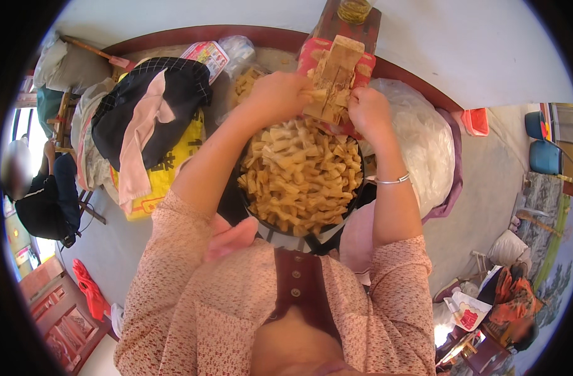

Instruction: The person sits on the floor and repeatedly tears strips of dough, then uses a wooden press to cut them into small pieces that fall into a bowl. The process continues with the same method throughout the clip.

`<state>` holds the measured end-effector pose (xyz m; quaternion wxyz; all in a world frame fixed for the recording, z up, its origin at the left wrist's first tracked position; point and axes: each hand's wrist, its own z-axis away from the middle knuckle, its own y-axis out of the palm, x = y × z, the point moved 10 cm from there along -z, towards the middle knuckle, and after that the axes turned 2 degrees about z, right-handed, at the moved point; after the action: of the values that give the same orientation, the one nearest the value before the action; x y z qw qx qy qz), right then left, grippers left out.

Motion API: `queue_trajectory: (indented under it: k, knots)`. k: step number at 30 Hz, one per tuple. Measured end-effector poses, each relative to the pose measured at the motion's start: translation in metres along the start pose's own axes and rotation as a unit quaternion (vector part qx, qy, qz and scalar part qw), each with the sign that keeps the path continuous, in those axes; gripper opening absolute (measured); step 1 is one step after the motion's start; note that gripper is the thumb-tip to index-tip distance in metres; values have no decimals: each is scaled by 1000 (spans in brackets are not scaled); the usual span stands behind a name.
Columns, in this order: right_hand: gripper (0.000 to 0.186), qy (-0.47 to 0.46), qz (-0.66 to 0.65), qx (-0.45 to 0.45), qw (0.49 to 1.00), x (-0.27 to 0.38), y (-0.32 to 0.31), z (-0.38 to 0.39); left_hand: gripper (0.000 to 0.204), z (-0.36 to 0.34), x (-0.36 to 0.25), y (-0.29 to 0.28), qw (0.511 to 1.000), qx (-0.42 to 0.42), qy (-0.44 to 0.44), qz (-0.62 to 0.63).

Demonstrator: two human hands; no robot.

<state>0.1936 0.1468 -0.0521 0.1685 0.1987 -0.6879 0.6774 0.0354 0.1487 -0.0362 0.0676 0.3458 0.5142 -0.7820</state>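
My left hand (277,97) reaches to the left side of a worn wooden block (338,69). Its fingers are closed on a pale yellow piece (314,94) that lies across the block's near part. At the block's right edge my right hand (369,113) is also closed, fingertips pinched together; what is in them is too small to make out. The block rests on a red patterned cloth (363,70). Below both hands, close to my body, a round dark pan (239,188) is heaped with many pale yellow, knot-like pieces (299,175).
A wooden bench (333,19) carries a glass of yellow liquid (354,10). Clear plastic sheeting (418,144) lies at right. Dark cloth (152,119) and a yellow bag (192,141) lie at left; a bag of similar pieces (246,83) sits behind my left wrist. Other people sit at both sides.
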Motion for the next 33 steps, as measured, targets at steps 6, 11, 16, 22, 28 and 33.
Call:
queue_trajectory:
  k: [6, 11, 16, 22, 28, 33]
  knots:
    - [28, 135, -603, 236, 750, 32, 25, 48, 36, 40, -47, 18, 983, 35, 129, 130]
    - [27, 140, -659, 238, 699, 55, 28, 54, 41, 35, -42, 40, 861, -27, 77, 502]
    - [23, 98, -671, 279, 680, 72, 21, 62, 32, 32, -41, 11, 673, -74, 46, 734]
    - [23, 108, -641, 373, 662, 85, 23, 77, 32, 41, -22, -40, 590, -152, 86, 788]
    - [20, 72, -775, 357, 517, 109, 12, 81, 38, 96, -38, -87, 782, -449, 265, 341]
    - [22, -25, -609, 134, 781, 91, -21, 67, 38, 88, -77, -39, 871, -306, 342, 174]
